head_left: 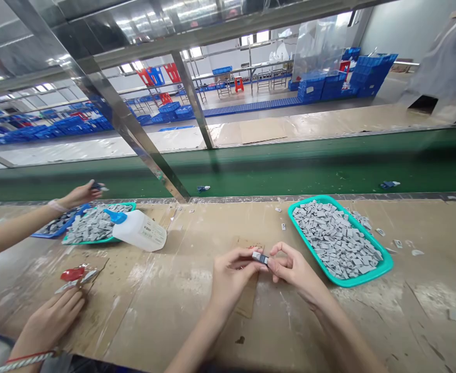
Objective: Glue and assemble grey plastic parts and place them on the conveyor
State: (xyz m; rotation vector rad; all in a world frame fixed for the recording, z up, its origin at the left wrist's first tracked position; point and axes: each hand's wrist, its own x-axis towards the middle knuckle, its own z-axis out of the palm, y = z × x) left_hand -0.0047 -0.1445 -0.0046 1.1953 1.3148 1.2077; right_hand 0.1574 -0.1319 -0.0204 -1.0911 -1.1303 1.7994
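Grey block (259, 257) between left hand (231, 277) and right hand (295, 268); bottle label (152, 231) illegible

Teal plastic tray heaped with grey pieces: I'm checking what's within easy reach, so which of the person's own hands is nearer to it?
Right. The right hand sits just left of the teal plastic tray's rim, apparently not touching it; the left hand is farther left, with the right hand between it and the tray.
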